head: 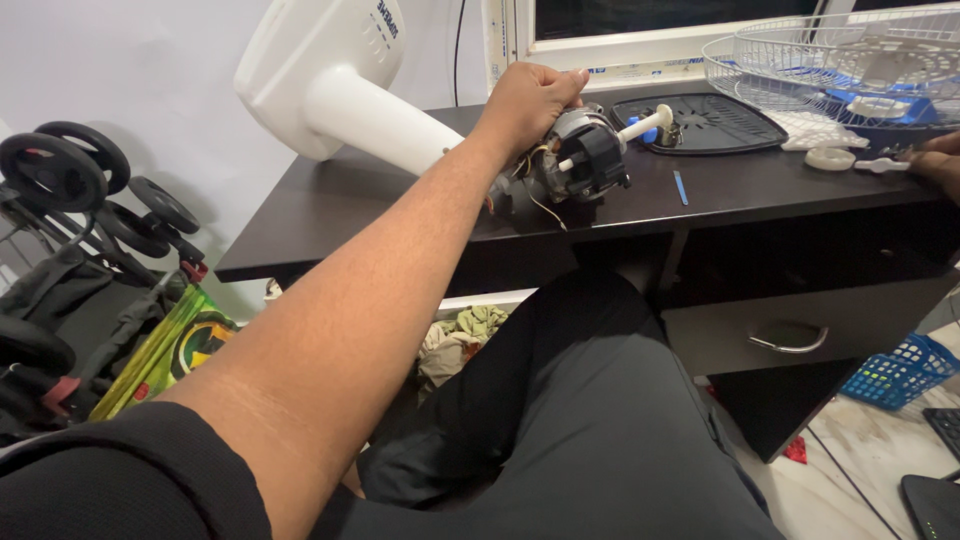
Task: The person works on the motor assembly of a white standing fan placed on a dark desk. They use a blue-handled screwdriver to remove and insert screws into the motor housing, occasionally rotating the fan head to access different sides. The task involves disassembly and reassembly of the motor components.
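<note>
We see a table fan stripped well down on a dark bench (330,205), its bare motor (580,160) lying on its side near the front edge with the left hand (530,100) wrapped over the rear of it. The hand grips the motor housing firmly, fingers curled around the top, while thin wires trail loose beneath the windings. The fan's white stand (340,85) is attached to the motor and juts up and away to the left, its flat base tipped toward the wall. The pale spindle (640,125) points right, with nothing mounted on it. The parts already off lie further along the bench: a black rear cover (715,125) flat beside the spindle, two white wire guards (850,60) stacked at the far right, with what looks like a blue blade beneath them, and a small white ring-shaped cap (828,157) just in front of them. A slim blue tool (680,187) rests between motor and cover. The right hand (940,160) shows only at the picture's edge, resting on the bench near the cap; we cannot tell whether it holds anything. By our reading, the dismantling looks largely done: guards, blade and cover are off and the motor is exposed. The motor and its wiring appear to be what remains to be dealt with.
</note>
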